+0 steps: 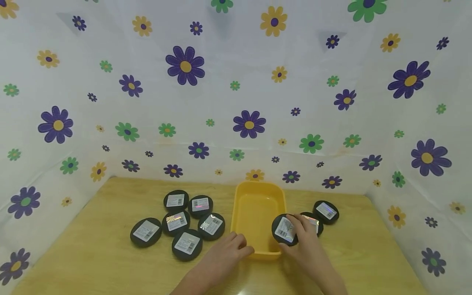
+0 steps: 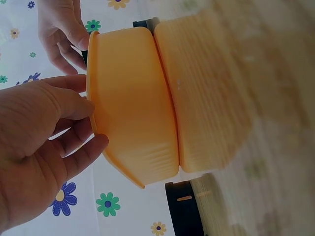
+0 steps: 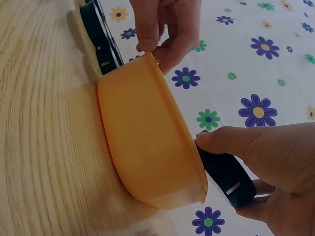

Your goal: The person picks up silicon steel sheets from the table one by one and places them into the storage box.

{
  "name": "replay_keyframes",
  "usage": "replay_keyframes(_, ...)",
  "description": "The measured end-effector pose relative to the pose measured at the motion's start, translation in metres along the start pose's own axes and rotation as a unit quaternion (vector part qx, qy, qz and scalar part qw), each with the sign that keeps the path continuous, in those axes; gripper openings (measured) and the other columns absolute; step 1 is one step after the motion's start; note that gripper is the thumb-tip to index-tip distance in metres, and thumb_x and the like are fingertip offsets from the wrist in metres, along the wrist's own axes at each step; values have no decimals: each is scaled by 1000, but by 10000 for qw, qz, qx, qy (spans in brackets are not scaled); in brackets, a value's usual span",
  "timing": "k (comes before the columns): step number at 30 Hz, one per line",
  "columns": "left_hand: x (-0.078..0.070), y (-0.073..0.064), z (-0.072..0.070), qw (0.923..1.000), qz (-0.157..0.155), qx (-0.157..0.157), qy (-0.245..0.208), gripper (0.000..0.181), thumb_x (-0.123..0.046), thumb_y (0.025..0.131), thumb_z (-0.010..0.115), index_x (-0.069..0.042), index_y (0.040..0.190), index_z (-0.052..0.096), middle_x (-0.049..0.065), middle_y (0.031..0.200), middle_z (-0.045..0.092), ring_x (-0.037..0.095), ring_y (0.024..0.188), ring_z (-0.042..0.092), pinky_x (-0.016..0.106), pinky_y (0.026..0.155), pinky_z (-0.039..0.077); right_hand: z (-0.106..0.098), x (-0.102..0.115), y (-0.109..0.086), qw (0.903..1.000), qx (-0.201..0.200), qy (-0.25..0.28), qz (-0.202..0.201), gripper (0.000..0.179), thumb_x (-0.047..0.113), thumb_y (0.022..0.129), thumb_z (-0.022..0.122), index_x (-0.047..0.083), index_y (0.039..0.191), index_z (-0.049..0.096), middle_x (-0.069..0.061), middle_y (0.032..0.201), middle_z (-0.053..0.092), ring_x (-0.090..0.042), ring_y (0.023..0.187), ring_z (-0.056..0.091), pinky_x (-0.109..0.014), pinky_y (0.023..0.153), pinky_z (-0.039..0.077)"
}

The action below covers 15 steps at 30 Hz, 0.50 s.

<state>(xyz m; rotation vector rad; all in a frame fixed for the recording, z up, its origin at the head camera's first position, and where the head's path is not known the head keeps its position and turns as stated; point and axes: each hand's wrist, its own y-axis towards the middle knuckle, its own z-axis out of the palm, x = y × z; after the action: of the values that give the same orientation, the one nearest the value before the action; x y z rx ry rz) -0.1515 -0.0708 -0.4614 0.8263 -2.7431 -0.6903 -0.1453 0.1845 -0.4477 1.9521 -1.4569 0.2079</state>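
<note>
A yellow plastic tray (image 1: pixel 266 255) stands on the table, its inside bare where visible in the head view. My left hand (image 1: pixel 225 253) grips the tray's near rim, its thumb and fingers about the edge in the left wrist view. Between thumb and fingers, my right hand (image 1: pixel 309 249) holds a black round case (image 1: pixel 284 230) with a white label, tilted over the tray's right rim. From the right wrist view, that case (image 3: pixel 227 174) is beside the rim, a small slot in its side. Another labelled black case (image 1: pixel 316 225) lies partly hidden behind the right hand.
Right of the tray at the back lies one more black case (image 1: pixel 326 211). Several similar cases (image 1: pixel 187 244) are grouped on the wooden table (image 1: pixel 92 254) to the tray's left, labels up. A flowered white cloth (image 1: pixel 221 94) encloses the table's back and sides.
</note>
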Motion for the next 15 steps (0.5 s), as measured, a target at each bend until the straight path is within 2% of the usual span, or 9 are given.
replay_keyframes(6,1,-4,0,10000,29,-4,-43,27,-3,80,70,-20,101,69,-3,89,51,11,80,46,20,70,43,4,5,-1,9986,452,63,271,72,15,73,87,4,136,53,-25,138,50,-44,127,48,-59,101,43)
replay_keyframes(10,1,-4,0,9999,31,109,-59,26,-5,81,70,-20,102,70,-3,90,51,11,81,47,20,72,44,6,6,1,9958,761,173,483,74,19,74,87,7,138,53,-21,140,50,-42,130,47,-57,103,42)
replay_keyframes(15,2,-4,0,9997,8,212,-110,27,-4,82,70,-20,103,70,-3,92,52,11,83,47,20,73,44,11,5,6,9949,896,382,266,75,19,73,89,7,138,53,-16,137,54,-34,127,51,-51,105,43)
